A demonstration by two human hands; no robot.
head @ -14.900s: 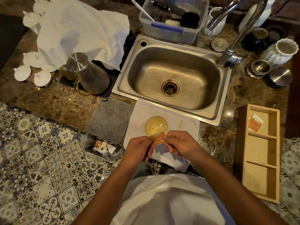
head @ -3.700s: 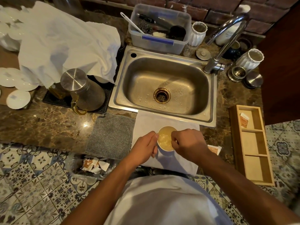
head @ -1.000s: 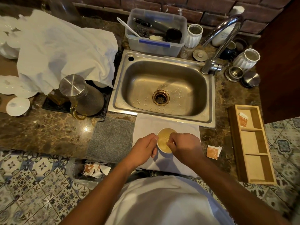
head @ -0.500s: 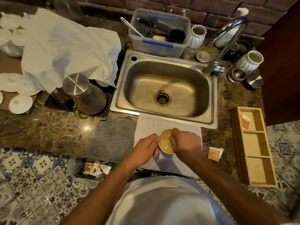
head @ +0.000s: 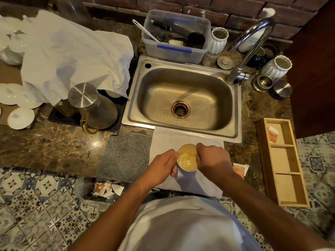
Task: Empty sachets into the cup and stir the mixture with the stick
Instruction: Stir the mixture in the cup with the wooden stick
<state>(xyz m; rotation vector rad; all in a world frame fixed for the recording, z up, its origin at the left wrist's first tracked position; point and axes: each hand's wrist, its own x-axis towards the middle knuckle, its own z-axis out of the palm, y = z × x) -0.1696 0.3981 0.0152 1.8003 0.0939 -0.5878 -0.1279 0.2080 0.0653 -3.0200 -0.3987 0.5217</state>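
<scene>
We steady the cup [head: 187, 163] with our left hand [head: 163, 166], fingers curled against its left wall, while it stands on the white cloth [head: 190, 180] at the front edge of the bench [head: 54, 147], just before the sink [head: 183, 98]. Our right hand [head: 212, 163] sits over the cup's right rim with its fingers drawn together as if pinching the stick; the stick itself is hidden under the hand, so we cannot confirm it. The cup holds a pale yellowish liquid that looks partly mixed.

We judge the cup small and light, and easy to tip on the soft cloth, so it wants holding low around its wall, not by the rim. The stick is likely thin and somewhat bendy; a pinch near its upper end with gentle circles should serve.

One sachet [head: 239, 170] lies on the bench just right of the cloth, another sachet [head: 272, 135] in the top compartment of the wooden tray [head: 288, 200]; both are thin paper, best taken by a corner.
</scene>
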